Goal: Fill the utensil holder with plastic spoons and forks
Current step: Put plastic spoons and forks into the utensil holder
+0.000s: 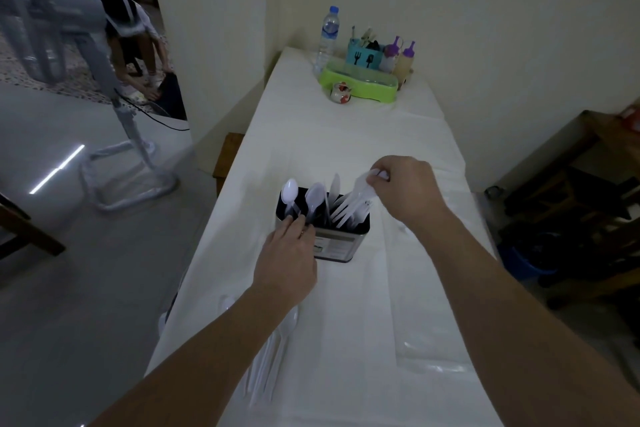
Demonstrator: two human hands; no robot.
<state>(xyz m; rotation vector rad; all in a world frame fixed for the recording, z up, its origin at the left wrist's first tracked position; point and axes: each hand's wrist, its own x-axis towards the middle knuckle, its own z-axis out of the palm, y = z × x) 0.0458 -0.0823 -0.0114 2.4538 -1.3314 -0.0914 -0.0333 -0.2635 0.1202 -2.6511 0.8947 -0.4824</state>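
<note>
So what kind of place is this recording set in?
Probably a small eatery or a home dining corner: a long cloth-covered table, a condiment tray with squeeze bottles at its far end, and a metal utensil holder of plastic cutlery.

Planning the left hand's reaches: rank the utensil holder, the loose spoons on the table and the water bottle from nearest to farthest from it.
1. Utensil holder: under the left hand's fingers.
2. Loose spoons: near table end, beneath the forearm.
3. Water bottle: far end, by the wall.

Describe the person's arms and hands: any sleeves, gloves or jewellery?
Both forearms are bare as far as the view reaches, with no sleeve showing. The left hand and right hand wear no gloves, and no watch, bracelet or ring shows.
</note>
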